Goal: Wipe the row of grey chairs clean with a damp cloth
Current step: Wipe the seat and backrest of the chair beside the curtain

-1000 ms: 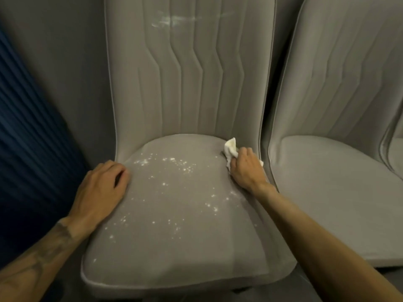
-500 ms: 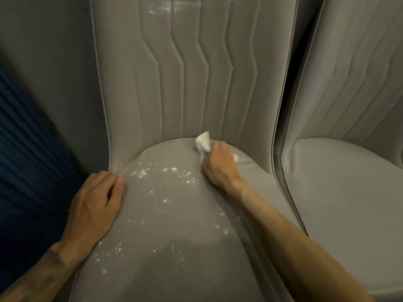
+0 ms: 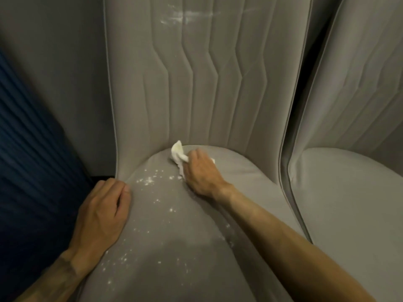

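Right now the person bends over the nearest grey chair (image 3: 218, 94), both bare forearms reaching in from below. The right hand (image 3: 200, 173) is curled round a crumpled white cloth (image 3: 177, 152) and presses it onto the seat (image 3: 239, 171) far back, just in front of the crease where the seat meets the backrest (image 3: 135, 83). A tuft of the cloth pokes out past the knuckles on the left, and a sliver shows on the hand's far side.

The left hand (image 3: 102, 212) lies flat on the seat's left edge, fingers relaxed and close together, holding nothing.

White specks (image 3: 150, 180) lie scattered on the seat between the two hands and on down toward the near edge. A pale white smear (image 3: 185, 17) sits high on the backrest. Low on the seat is a darker patch (image 3: 185, 247); whether shadow or damp, I cannot tell.

A second grey chair (image 3: 349, 203) stands just beside on the right, a narrow dark gap between the two. On the left is a dark blue ribbed surface (image 3: 28, 149), with a plain grey wall (image 3: 54, 62) behind.
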Available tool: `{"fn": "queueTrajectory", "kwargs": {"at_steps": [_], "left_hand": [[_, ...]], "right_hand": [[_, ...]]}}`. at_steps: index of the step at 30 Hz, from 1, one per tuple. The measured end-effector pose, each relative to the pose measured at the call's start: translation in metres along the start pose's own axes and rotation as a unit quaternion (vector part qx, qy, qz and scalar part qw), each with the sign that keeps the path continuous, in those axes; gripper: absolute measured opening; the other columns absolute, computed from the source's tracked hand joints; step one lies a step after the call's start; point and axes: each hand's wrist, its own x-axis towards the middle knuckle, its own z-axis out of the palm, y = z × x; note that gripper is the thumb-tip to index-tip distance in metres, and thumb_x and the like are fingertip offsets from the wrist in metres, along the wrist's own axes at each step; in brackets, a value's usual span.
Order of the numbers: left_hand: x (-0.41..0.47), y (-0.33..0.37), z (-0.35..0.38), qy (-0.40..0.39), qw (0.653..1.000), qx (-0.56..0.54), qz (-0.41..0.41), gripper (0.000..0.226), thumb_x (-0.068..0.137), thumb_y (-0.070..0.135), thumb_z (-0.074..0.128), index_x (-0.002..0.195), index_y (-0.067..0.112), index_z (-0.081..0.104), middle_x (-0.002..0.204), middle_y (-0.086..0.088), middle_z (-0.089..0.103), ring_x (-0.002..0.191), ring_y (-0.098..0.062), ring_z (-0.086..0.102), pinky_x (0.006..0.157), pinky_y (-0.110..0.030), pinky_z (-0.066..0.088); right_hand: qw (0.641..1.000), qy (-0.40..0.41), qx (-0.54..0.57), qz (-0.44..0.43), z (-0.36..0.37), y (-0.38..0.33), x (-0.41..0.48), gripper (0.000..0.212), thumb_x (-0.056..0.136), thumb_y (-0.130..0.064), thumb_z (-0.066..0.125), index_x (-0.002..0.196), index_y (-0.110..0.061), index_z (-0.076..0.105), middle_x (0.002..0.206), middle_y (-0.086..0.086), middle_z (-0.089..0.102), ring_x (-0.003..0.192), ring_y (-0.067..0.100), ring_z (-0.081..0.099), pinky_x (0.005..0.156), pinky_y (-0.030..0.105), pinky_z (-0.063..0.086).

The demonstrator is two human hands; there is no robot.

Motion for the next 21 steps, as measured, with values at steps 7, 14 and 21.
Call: {"fn": "queueTrajectory", "kwargs": {"at_steps": [7,14,21], "left_hand": [[0.002,0.003,0.002,-0.01,1.0,0.0,-0.024,0.036,0.108,0.025,0.04,0.073,0.021,0.043,0.074,0.005,0.046,0.073,-0.017,0.045,0.061,-0.043,0.043],[-0.001,0.003,0.0,-0.015,1.0,0.011,-0.019,0.035,0.107,0.03,0.035,0.074,0.021,0.044,0.076,0.005,0.046,0.073,-0.017,0.044,0.061,-0.044,0.044],[0.0,0.007,0.001,-0.011,0.999,0.021,-0.03,0.036,0.11,0.015,0.045,0.075,0.014,0.047,0.076,-0.001,0.047,0.075,-0.023,0.043,0.064,-0.045,0.043]], "right_hand": [[0.975,0.007,-0.079,0.209,-0.01,0.054,0.012,0.033,0.101,-0.026,0.038,0.122,-0.003,0.047,0.125,0.018,0.051,0.116,0.034,0.047,0.094,0.043,0.034],[1.0,0.009,0.008,0.004,-0.016,0.034,-0.021,0.028,0.103,-0.026,0.042,0.107,0.0,0.053,0.11,0.023,0.054,0.099,0.037,0.05,0.081,0.05,0.034],[0.994,0.031,-0.035,0.104,-0.014,0.042,-0.035,0.029,0.103,-0.028,0.036,0.115,-0.005,0.049,0.118,0.017,0.052,0.107,0.034,0.05,0.09,0.046,0.035]]}}
